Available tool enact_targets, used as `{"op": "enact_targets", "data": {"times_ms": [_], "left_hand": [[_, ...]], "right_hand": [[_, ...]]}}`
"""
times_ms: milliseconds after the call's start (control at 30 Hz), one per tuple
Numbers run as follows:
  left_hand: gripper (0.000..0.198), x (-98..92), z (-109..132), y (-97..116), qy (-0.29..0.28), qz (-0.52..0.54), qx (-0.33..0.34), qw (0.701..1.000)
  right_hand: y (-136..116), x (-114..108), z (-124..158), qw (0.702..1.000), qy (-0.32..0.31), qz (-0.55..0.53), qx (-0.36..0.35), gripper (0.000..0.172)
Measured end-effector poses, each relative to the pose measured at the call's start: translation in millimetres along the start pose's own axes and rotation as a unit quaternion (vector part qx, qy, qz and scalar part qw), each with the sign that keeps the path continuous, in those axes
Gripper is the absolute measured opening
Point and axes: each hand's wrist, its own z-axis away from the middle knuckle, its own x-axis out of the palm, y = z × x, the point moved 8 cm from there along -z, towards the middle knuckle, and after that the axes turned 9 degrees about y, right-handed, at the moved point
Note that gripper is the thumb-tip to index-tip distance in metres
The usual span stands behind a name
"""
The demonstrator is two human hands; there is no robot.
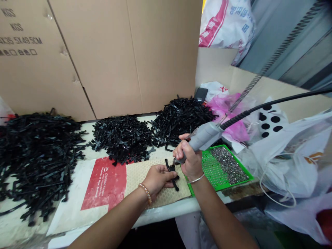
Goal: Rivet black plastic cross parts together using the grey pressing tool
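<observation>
This was a small workshop: heaps of black plastic parts (121, 138), a rotary tool (204, 136) on a flexible shaft, a green tray (240, 162) and cardboard sheets (124, 52) crowded the bench (145, 214).

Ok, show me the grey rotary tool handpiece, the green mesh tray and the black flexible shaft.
Grey rotary tool handpiece (204, 137): head view, on its grey body.
Green mesh tray (240, 162): head view, on its right rim.
Black flexible shaft (280, 99): head view, on its middle stretch.
</observation>
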Motion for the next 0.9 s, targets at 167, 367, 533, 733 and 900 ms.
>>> {"op": "enact_targets", "data": {"times_ms": [167,367,533,733,900], "left_hand": [[0.041,-0.9,-1,-1,0.002,0.001,0.004,1.000],[0.045,-1.0,-3,-4,-0.006,-0.002,0.010,1.000],[0.044,-3.3,-5,-7,-0.009,-0.004,0.017,1.000],[0.042,-3.7,-5,-7,-0.007,-0.004,0.023,1.000],[0.040,-4.4,-4,-6,0.001,-0.011,0.023,1.000]], "right_hand": [[0,0,2,1.000,-0.004,0.016,-0.006,0.022],[5,4,4,0.998,-0.050,0.024,-0.002,0.019],[9,11,3,0.996,-0.085,0.028,0.018,0.019],[17,15,1,0.989,-0.133,0.020,0.053,0.018],[19,16,3,0.988,-0.138,0.034,0.057,0.021]]}}
